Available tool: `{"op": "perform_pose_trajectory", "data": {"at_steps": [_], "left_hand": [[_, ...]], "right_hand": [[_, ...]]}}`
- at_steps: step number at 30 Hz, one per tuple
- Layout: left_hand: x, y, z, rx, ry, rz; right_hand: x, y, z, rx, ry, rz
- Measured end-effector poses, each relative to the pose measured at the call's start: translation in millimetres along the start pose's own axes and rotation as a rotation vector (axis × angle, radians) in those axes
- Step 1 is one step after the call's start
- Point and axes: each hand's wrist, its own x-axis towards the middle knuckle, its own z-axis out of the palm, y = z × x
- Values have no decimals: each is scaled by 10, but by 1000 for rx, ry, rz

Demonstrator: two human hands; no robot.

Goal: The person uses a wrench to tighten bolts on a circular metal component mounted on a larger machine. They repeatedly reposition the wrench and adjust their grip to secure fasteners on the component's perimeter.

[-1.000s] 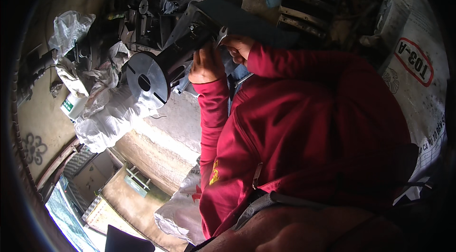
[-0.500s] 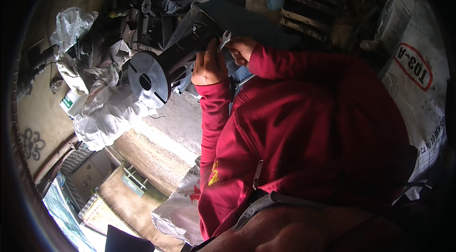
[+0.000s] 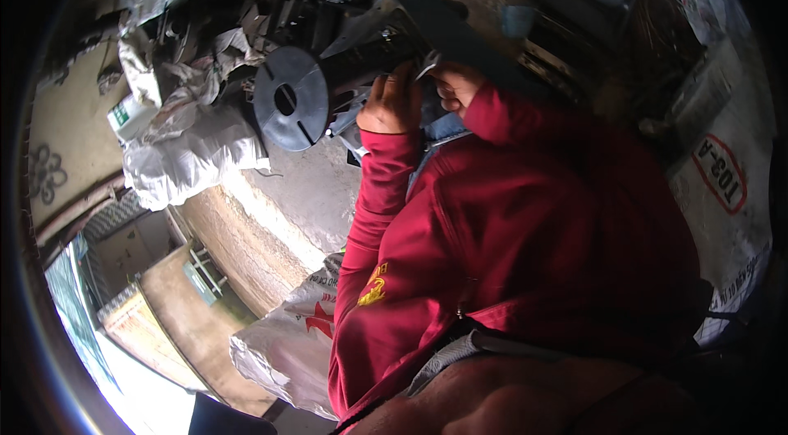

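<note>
My right hand (image 3: pixel 458 89) is closed round an open-end wrench (image 3: pixel 428 65), whose bright jaw sticks out towards my other hand. Beside it, my left hand (image 3: pixel 391 103) has its fingers bent against a dark metal assembly (image 3: pixel 373 57); shadow hides what lies between the fingertips. A flat grey slotted disc (image 3: pixel 302 119) with a round centre hole faces me at the assembly's left end. Dark cloth (image 3: pixel 460 33) lies just beyond my hands.
Crumpled white plastic sacks (image 3: pixel 189 160) and a white container with a green label (image 3: pixel 131 116) are on the left. A printed sack (image 3: pixel 287 345) lies beside my left arm. Dark metal parts crowd the far side. Another large sack (image 3: pixel 722 213) stands at right.
The whole view has shifted, so the disc and both hands sit farther right. The wrench has tipped lower and turned between my hands. My left hand stays at the metal assembly.
</note>
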Motion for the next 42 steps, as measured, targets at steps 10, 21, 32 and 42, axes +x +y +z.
{"op": "perform_pose_trajectory", "data": {"at_steps": [10, 21, 32, 42], "left_hand": [[-77, 61, 63, 9, -22, -33], [-104, 41, 101, -64, 55, -45], [-119, 51, 84, -40, 37, -67], [-111, 54, -7, -106, 5, -166]], "right_hand": [[-133, -33, 17, 2, 10, -59], [-88, -43, 5, -58, 95, 11], [-57, -74, -156, -51, -63, 35], [-11, -22, -202, 15, -40, -13]]}}
